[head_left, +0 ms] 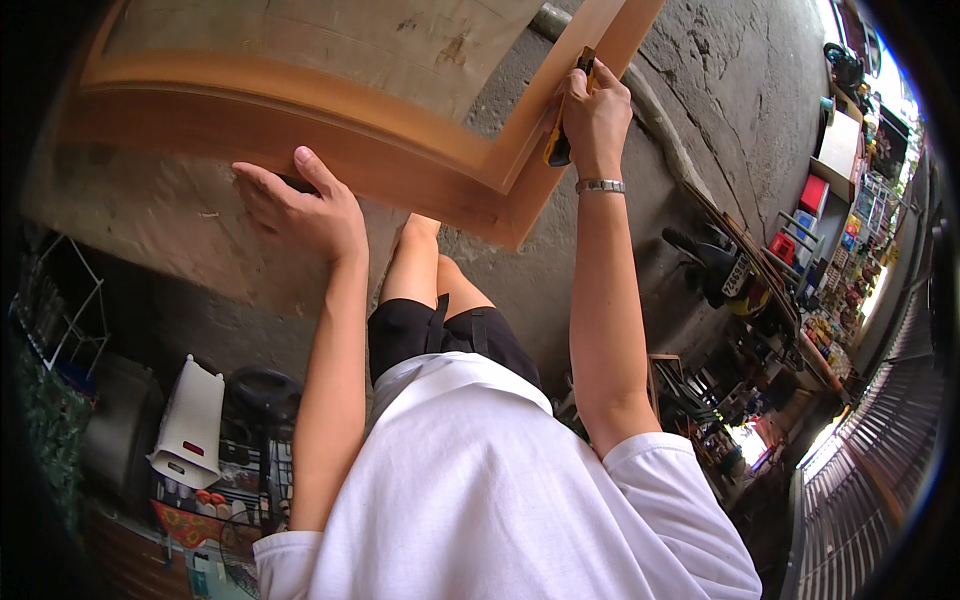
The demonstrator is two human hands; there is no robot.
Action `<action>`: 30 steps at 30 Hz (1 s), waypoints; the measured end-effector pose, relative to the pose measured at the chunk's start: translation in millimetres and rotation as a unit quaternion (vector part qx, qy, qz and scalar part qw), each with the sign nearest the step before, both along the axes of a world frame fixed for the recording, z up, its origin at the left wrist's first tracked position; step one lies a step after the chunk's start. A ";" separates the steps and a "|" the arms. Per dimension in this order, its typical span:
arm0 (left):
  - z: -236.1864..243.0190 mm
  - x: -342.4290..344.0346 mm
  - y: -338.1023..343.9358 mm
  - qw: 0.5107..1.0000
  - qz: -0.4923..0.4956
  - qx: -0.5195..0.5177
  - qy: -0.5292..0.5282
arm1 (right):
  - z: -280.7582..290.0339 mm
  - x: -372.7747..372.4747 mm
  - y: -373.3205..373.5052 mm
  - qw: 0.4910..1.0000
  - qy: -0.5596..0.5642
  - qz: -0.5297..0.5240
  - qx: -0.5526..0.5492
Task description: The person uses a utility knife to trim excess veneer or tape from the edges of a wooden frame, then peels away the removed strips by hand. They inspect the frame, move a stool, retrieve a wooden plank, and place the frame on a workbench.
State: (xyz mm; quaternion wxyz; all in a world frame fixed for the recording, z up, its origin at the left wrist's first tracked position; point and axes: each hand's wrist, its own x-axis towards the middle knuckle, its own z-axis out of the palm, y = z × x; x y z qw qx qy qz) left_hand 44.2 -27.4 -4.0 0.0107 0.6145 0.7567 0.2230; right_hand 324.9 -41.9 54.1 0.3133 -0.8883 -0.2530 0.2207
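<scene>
A brown wooden frame [400, 165] with a mitred corner fills the upper part of the view. My right hand [597, 110], wearing a metal wristwatch, is closed round a yellow and black utility knife [558, 148] at the frame's right side piece. The knife's far end lies against the wood; its blade cannot be made out. My left hand [305, 205] is open at the near edge of the long piece, thumb raised and apart from the fingers. Whether its fingertips touch the wood is unclear. A worn, pale board [150, 220] lies beneath the frame.
Grey cracked concrete [720, 80] spreads beyond the frame, with a long pole [655, 110] along it. A parked motorbike [710, 265] and cluttered shelves [850, 240] stand at right. A white plastic container [190, 420] and a wire rack [75, 310] are at lower left.
</scene>
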 end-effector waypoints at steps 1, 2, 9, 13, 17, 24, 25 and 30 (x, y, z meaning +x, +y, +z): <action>-0.6 -0.1 -0.1 1.000 0.000 -0.001 -0.013 | 0.5 -1.9 -1.8 1.000 -0.005 0.003 -0.001; -1.4 -0.3 -0.3 1.000 -0.001 0.001 -0.021 | 0.6 -4.0 -3.8 1.000 -0.010 0.008 -0.002; -3.6 -0.6 0.0 0.999 0.001 0.008 -0.035 | -0.6 -21.0 -14.5 0.998 -0.063 0.004 -0.019; -3.2 -0.7 -0.6 0.999 0.002 -0.001 -0.036 | 5.6 -32.7 -21.2 0.999 -0.033 -0.004 -0.015; -3.0 -0.7 -0.7 0.999 0.005 -0.008 -0.039 | 11.0 -44.8 -27.7 1.000 -0.021 -0.009 -0.017; -2.0 -0.6 -1.8 0.999 0.000 -0.005 -0.054 | 8.5 -57.5 -41.9 1.000 0.002 -0.021 -0.017; -2.1 -0.9 -1.9 0.998 -0.001 -0.008 -0.058 | 8.0 -59.5 -44.0 1.000 0.011 -0.022 -0.014; -3.4 -1.8 -1.9 0.998 -0.004 -0.005 -0.056 | 10.3 -72.9 -49.2 1.000 -0.016 0.010 0.004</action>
